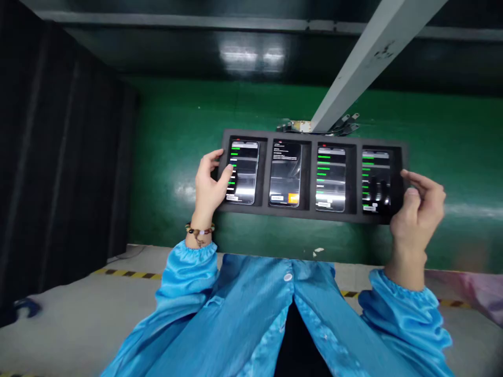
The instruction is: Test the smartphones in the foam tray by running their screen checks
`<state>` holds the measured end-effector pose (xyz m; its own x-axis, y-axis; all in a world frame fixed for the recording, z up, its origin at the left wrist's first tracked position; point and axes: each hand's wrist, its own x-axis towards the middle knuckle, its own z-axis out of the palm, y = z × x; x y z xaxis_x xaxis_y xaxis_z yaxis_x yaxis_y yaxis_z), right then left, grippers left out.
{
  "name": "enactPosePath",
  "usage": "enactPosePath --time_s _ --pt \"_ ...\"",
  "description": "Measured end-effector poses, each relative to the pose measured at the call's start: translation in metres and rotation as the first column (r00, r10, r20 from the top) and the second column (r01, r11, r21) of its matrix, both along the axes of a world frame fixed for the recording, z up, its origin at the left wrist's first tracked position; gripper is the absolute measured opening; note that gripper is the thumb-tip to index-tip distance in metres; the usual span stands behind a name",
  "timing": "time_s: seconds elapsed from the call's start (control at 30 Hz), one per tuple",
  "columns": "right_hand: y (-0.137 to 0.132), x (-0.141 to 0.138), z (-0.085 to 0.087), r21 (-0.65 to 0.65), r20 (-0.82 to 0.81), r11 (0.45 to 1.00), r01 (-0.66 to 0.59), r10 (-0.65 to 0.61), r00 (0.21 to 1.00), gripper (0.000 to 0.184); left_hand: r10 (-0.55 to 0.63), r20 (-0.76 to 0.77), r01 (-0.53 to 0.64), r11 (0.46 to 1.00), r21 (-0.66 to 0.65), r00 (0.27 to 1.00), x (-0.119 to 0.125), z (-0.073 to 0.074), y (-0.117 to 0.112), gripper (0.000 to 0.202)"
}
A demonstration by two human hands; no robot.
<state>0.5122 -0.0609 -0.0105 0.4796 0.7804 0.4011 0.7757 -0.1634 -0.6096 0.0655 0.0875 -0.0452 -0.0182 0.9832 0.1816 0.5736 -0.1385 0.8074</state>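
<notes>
A long dark foam tray [265, 178] lies over the green tabletop, with a row of compartments that each hold a smartphone. My left hand [211, 183] grips its left end, thumb over the rim beside the leftmost phone [244, 173]. At the opposite end, my right hand [418, 209] holds the right edge near the rightmost phone [376, 183]. Between these sit a phone with an orange patch at its lower right corner [286, 175] and another phone [330, 180]. Green and white lines show on most of the lit screens.
Behind the tray a grey metal post [353, 73] rises at a slant, with dark cable plugs [348, 123] at its foot. The green tabletop [168, 157] runs to both sides. A black curtain [55, 157] hangs at left. White scraps [318, 251] lie by the front edge.
</notes>
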Motion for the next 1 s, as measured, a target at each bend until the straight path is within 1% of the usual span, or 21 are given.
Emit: enactPosePath --time_s 0.07,0.13,0.23,0.3,0.4,0.6,0.7,0.83,1.0 --pt "-0.002 0.022 -0.009 -0.026 -0.064 0.999 0.036 -0.038 0.997 0.039 0.016 0.005 -0.016 1.0 -0.003 1.0 0.001 0.001 0.0 0.043" --pt "-0.002 0.035 -0.018 -0.057 -0.133 0.998 0.026 -0.034 0.99 0.04 0.03 0.002 -0.03 1.0 -0.004 1.0 0.001 0.001 0.0 0.042" --pt "0.002 0.038 -0.027 -0.071 -0.161 0.997 0.028 -0.039 0.986 0.042 0.04 -0.006 -0.04 0.999 -0.003 0.999 0.001 0.001 0.0 0.04" --pt "0.003 0.035 -0.03 -0.032 -0.141 0.999 0.035 -0.039 0.989 0.042 0.041 -0.012 -0.041 0.999 -0.002 0.999 0.001 0.001 0.001 0.039" --pt "0.002 0.028 -0.029 0.035 -0.107 0.999 0.002 0.002 0.994 0.04 0.032 -0.026 -0.031 0.999 0.013 0.999 0.0 0.003 0.0 0.038" --pt "-0.004 0.018 -0.022 0.063 0.007 0.993 -0.103 0.102 0.995 0.038 -0.05 -0.077 0.057 0.995 0.084 0.996 -0.001 0.007 -0.002 0.029" --pt "-0.005 0.018 -0.021 0.058 0.015 0.99 -0.126 0.125 0.992 0.038 -0.077 -0.096 0.084 0.994 0.075 0.992 -0.002 0.009 -0.002 0.029" --pt "-0.005 0.018 -0.021 0.041 0.013 0.99 -0.135 0.135 0.991 0.039 -0.081 -0.105 0.089 0.993 0.073 0.991 -0.002 0.01 -0.003 0.031" --pt "-0.006 0.017 -0.019 -0.04 0.035 0.99 -0.137 0.139 0.99 0.042 -0.082 -0.13 0.09 0.994 0.061 0.988 -0.001 0.01 -0.003 0.031"
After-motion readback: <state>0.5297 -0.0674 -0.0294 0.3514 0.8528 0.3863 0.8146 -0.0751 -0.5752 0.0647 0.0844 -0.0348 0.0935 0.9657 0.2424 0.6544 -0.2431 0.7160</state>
